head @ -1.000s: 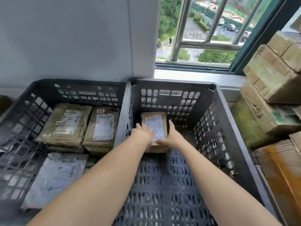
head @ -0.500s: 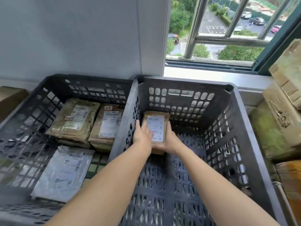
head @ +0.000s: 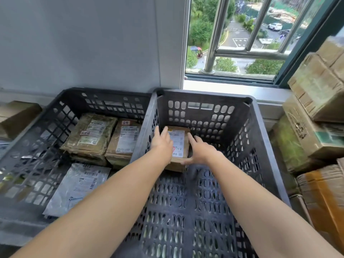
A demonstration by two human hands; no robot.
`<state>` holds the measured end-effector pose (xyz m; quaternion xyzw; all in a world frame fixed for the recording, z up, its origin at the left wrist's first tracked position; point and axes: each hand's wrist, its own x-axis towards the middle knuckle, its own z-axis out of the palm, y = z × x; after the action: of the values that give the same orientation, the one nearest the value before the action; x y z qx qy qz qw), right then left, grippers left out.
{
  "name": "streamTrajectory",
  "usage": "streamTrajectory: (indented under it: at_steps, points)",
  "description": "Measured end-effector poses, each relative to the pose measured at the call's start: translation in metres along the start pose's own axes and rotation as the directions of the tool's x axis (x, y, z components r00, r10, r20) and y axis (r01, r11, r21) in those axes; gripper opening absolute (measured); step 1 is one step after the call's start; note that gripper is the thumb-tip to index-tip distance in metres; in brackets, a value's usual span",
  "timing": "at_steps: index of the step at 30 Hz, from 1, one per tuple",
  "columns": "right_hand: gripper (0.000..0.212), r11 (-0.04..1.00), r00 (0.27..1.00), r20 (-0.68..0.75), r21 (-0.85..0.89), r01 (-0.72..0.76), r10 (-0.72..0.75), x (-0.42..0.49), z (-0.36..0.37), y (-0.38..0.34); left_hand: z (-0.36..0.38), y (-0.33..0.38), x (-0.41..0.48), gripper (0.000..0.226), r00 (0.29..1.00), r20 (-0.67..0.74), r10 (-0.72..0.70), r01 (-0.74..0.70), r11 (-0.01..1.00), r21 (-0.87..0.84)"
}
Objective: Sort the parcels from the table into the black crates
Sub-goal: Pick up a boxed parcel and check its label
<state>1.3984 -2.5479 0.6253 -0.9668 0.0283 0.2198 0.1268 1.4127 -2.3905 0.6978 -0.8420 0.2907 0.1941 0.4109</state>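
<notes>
Parcel (head: 177, 144): between my grips, on crate (head: 204, 98) floor.
Left grip (head: 161, 144): flat on top.
Right grip (head: 200, 150): spread against side.
Risk: uneven letting-go tips it.

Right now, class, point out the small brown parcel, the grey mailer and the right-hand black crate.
small brown parcel (head: 177, 144): head view, on its white label.
grey mailer (head: 79, 188): head view, middle of its top face.
right-hand black crate (head: 204, 94): head view, on its far rim.

Black slotted crate (head: 204, 94), brown parcel (head: 176, 165) with white label (head: 177, 140), silver-grey mailer (head: 78, 187), tan cardboard boxes (head: 316, 84)
</notes>
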Motion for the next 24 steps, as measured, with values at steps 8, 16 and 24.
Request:
streamTrajectory:
  at_steps: [8, 16, 24]
  points:
    - [0.105, 0.987, 0.964, -0.263, -0.146, -0.066, 0.026, -0.044, -0.072, -0.007, -0.036, -0.052, -0.042, 0.083, 0.94, -0.316, -0.13, 0.111, 0.991, -0.08]
    - [0.093, 0.974, 0.863, -0.504, -0.188, -0.129, 0.017, -0.091, -0.134, -0.094, 0.0, -0.135, -0.114, 0.083, 0.832, -0.465, -0.303, 0.2, 0.945, -0.26]
    - [0.092, 0.97, 0.808, -0.568, -0.242, 0.018, -0.157, -0.133, -0.124, -0.302, 0.152, -0.235, -0.234, 0.088, 0.771, -0.374, -0.516, 0.249, 0.785, -0.568]
